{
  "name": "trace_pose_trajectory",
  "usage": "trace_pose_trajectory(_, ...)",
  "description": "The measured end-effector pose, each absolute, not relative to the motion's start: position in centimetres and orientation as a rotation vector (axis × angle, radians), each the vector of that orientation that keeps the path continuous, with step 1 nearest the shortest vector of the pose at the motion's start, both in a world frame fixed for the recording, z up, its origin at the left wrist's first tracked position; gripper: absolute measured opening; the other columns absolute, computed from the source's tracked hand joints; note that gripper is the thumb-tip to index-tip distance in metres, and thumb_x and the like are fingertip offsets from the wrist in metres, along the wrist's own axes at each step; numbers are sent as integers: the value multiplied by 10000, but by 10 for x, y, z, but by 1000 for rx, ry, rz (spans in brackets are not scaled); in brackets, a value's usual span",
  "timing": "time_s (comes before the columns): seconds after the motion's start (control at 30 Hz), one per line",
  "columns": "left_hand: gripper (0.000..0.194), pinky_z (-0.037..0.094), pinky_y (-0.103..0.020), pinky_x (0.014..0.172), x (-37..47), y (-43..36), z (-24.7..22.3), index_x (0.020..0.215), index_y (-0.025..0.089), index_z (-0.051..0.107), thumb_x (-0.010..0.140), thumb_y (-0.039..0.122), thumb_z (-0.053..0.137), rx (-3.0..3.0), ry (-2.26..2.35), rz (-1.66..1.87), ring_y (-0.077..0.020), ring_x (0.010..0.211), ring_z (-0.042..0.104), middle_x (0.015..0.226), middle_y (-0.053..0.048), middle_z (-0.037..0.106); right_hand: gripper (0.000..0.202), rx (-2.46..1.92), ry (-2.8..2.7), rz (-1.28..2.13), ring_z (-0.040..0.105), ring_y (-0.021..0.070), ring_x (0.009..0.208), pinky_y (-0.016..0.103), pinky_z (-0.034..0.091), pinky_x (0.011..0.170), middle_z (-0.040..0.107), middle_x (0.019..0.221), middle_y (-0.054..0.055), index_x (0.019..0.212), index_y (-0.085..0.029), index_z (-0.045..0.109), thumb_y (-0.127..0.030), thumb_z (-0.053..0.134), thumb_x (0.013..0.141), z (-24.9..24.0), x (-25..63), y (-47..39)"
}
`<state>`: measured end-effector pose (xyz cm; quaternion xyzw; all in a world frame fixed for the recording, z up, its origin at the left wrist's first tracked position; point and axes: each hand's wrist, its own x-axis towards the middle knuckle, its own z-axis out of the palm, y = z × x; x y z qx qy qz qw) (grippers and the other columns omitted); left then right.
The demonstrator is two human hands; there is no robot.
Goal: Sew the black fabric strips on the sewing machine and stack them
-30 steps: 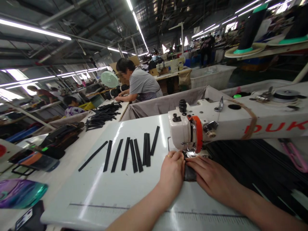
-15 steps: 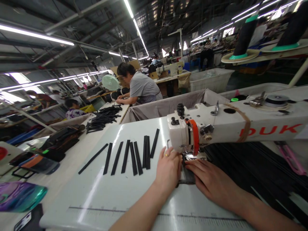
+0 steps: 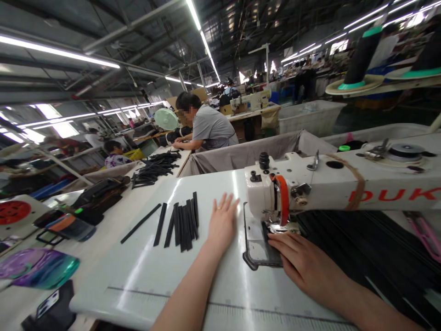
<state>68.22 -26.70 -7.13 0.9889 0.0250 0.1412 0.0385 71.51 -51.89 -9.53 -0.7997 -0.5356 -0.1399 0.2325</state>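
Observation:
My left hand (image 3: 223, 223) lies on the pale sewing table (image 3: 138, 276), fingers spread and holding nothing, between the black strips and the machine. A cluster of narrow black strips (image 3: 185, 225) lies to its left, some overlapping. My right hand (image 3: 305, 257) is at the sewing machine's needle plate (image 3: 255, 246), its fingers pressed together close to the presser foot (image 3: 284, 228). A short end of a black strip (image 3: 265, 230) shows at these fingertips; the rest is hidden under the hand and foot. The white sewing machine head (image 3: 320, 179) stands just behind.
More black strips (image 3: 156, 168) are heaped at the far left. Long black material (image 3: 347, 243) lies right of the machine. A purple-green bottle (image 3: 41, 266) and a phone (image 3: 50, 305) stand at the left. A co-worker in grey (image 3: 213, 124) leans over a table behind a cloth-lined bin (image 3: 241, 154).
My left hand has left the needle plate and moved left onto the table, fingers now spread. The strips nearest it have shifted left into a tighter cluster. My right hand stays by the presser foot.

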Motion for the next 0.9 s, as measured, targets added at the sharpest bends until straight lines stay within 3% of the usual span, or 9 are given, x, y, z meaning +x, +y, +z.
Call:
trace_pose_trajectory(0.13, 266, 336, -512, 1147, 707, -300, -75, 1117, 236, 668, 908, 132, 539, 2900, -381, 259, -245, 1293, 503, 1271, -70, 639, 359, -2169, -1519, -432, 617, 246, 1099, 434, 534, 941, 670, 1207, 100, 1167, -169, 644, -93, 469, 862, -95, 716, -521)
trace_pose_trajectory(0.27, 195, 326, -515, 1142, 707, -288, -62, 992, 223, 709, 922, 142, 546, 2950, -252, 274, -255, 1217, 539, 1087, -67, 687, 393, -2138, -1575, -426, 625, 239, 1086, 437, 524, 960, 679, 1189, 88, 1163, -182, 650, -64, 457, 843, -91, 715, -523)
trace_pose_trajectory(0.4, 232, 517, -416, 901, 685, -284, -51, 844, 171, 724, 939, 168, 512, 2984, 140, 202, -252, 948, 632, 918, -97, 658, 432, -2138, -1561, -353, 628, 232, 1087, 426, 538, 942, 664, 1216, 84, 1205, -203, 638, -55, 467, 836, -89, 714, -523)
trace_pose_trajectory(0.53, 252, 525, -278, 712, 659, -315, -59, 825, 191, 720, 958, 223, 509, 2845, -1, 147, -162, 726, 618, 853, -41, 621, 420, -2121, -1596, -220, 584, 246, 1187, 422, 513, 987, 613, 1315, 94, 1282, -222, 611, -155, 554, 872, -85, 713, -524)
trace_pose_trajectory(0.63, 202, 518, -334, 797, 648, -332, -68, 904, 187, 704, 956, 185, 508, 2732, -72, 280, -205, 878, 606, 946, -59, 631, 479, -2138, -1628, -37, 544, 266, 1248, 414, 489, 1017, 573, 1372, 106, 1315, -230, 597, -317, 666, 849, -80, 712, -528)
trace_pose_trajectory(0.77, 190, 493, -418, 928, 647, -331, -76, 1078, 199, 665, 928, 152, 559, 2637, -117, 375, -242, 1072, 562, 1169, -71, 642, 791, -2186, -1606, 102, 536, 331, 1252, 471, 490, 1006, 525, 1417, 152, 1357, -210, 567, -612, 758, 703, -76, 709, -530)
trace_pose_trajectory(0.83, 184, 488, -421, 957, 650, -329, -78, 1058, 199, 669, 928, 137, 555, 2598, -154, 381, -239, 1096, 563, 1203, -65, 652, 841, -2219, -1573, 82, 558, 353, 1216, 490, 506, 979, 542, 1388, 180, 1326, -176, 588, -616, 796, 640, -74, 707, -529)
trace_pose_trajectory(0.9, 173, 486, -418, 976, 652, -329, -79, 1033, 199, 678, 925, 134, 560, 2557, -192, 403, -238, 1112, 567, 1211, -58, 664, 755, -2246, -1544, 30, 585, 351, 1173, 485, 525, 949, 581, 1330, 186, 1264, -158, 621, -519, 822, 633, -73, 705, -528)
